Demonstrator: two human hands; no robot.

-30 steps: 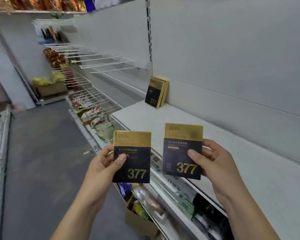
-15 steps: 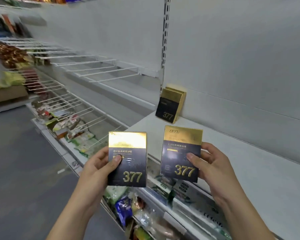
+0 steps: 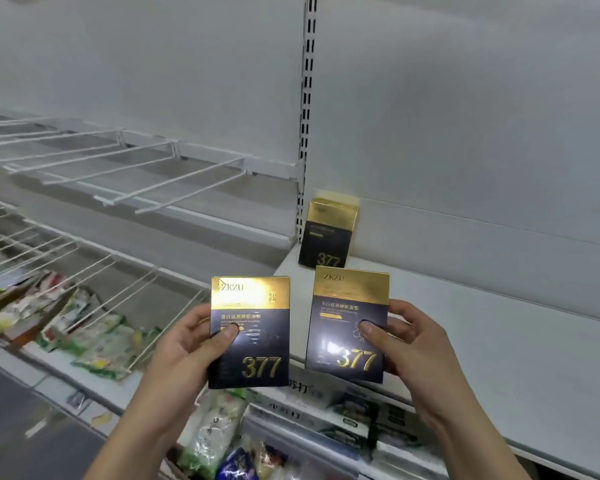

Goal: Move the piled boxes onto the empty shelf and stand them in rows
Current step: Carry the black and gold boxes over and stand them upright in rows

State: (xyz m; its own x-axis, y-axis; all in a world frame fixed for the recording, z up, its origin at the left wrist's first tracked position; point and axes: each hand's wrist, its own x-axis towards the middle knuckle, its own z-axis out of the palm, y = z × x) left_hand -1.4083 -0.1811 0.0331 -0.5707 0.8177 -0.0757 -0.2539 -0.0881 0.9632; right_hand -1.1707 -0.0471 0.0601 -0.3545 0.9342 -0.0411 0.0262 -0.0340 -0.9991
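Observation:
I hold two flat black-and-gold boxes marked 377 upright in front of me. My left hand [image 3: 184,348] grips the left box [image 3: 253,344] by its left edge, thumb on the front. My right hand [image 3: 416,344] grips the right box [image 3: 350,306] by its right edge, thumb on the front. Both boxes hang in the air at the front edge of the white shelf [image 3: 499,341]. Two more such boxes [image 3: 328,237] stand upright at the shelf's back left corner, leaning against the back panel.
Left of the shelf are white wire dividers [image 3: 125,181] and a lower shelf with snack packets [image 3: 94,337]. Below the white shelf lie more packaged goods [image 3: 347,420]. A slotted upright post [image 3: 307,98] runs up the back panel. Grey floor [image 3: 21,431] lies at the lower left.
The view has swung right and moved closer to the shelf, so the standing boxes look nearer. Both hands keep holding their boxes in the same way.

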